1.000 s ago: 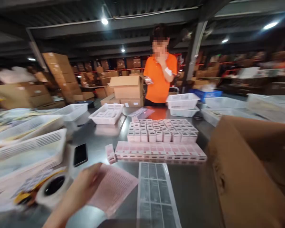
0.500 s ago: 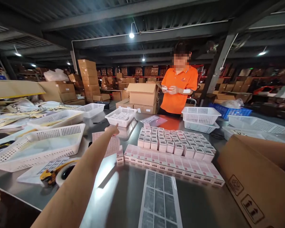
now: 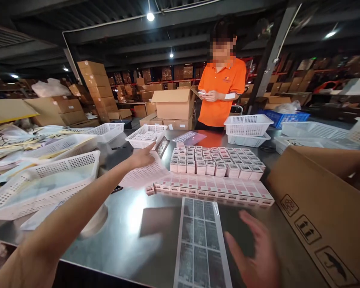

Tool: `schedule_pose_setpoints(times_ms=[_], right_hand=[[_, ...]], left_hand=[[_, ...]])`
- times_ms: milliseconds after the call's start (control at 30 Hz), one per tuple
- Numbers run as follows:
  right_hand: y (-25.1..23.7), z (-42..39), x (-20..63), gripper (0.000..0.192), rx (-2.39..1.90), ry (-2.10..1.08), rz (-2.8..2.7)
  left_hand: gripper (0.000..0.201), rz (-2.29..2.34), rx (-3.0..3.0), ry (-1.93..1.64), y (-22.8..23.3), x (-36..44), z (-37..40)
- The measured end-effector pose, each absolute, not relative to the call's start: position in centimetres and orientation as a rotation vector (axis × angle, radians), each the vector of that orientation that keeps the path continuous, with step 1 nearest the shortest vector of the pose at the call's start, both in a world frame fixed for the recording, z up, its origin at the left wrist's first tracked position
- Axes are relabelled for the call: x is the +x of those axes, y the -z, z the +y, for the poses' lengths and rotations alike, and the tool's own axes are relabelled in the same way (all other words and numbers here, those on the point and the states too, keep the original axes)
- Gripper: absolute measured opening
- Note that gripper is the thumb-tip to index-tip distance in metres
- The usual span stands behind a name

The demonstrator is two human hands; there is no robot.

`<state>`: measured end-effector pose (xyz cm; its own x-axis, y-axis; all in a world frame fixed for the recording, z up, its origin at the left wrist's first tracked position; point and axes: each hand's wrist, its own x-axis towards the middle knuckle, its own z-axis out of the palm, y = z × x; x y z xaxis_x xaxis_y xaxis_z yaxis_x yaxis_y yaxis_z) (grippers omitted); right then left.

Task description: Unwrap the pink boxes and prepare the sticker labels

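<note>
My left hand (image 3: 144,157) reaches far across the metal table and pinches the upper edge of a pale pink sheet of labels (image 3: 145,174), its index finger stretched toward a white basket (image 3: 132,140) of small packs. The sheet bends and hangs tilted below the hand. At lower right, my right hand (image 3: 258,256) is open, thumb and fingers apart, slightly blurred. Beside it lies a sheet of dark rectangular labels (image 3: 201,244). Beyond stand rows of small pink-white boxes (image 3: 210,162), with a flat row of such boxes (image 3: 213,187) in front.
A large open carton (image 3: 315,208) takes up the right side. White baskets (image 3: 87,172) stand at left, and stacked ones (image 3: 247,126) at the back right. A co-worker in an orange shirt (image 3: 220,94) stands across the table, holding something small.
The pink sheet has shifted right and lifted with my left hand. My right hand has come into view at lower right. The view has tilted down slightly.
</note>
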<state>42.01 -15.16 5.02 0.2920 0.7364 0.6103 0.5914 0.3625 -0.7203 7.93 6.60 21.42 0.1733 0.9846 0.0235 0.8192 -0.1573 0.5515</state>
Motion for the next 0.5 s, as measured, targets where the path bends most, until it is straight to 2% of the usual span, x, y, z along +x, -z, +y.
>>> schedule_pose_setpoints(times_ms=[133,267,333,433,500], right_hand=[[-5.4,-8.6,36.2,0.05,-1.113,-0.645,-1.391],[-5.9,-5.7,32.4,0.061,-0.868,-0.98,-1.192],[-6.0,-5.9,31.8,0.066,-0.823,-0.978,-1.113],[-6.1,-6.8,31.9,0.075,-0.814,-0.865,-1.087],[-6.0,-7.1,32.5,0.066,-0.855,-0.803,-1.152]], left_hand=[[0.09,1.319,1.965,-0.708,-21.3,9.6,2.0],[0.099,1.058,1.876,-0.808,-19.9,10.2,-1.3],[0.093,0.98,1.809,-0.859,-18.7,9.9,-2.2],[0.065,0.975,1.736,-0.935,-16.8,9.4,-2.7],[0.047,0.974,1.714,-0.957,-15.8,9.2,-2.9]])
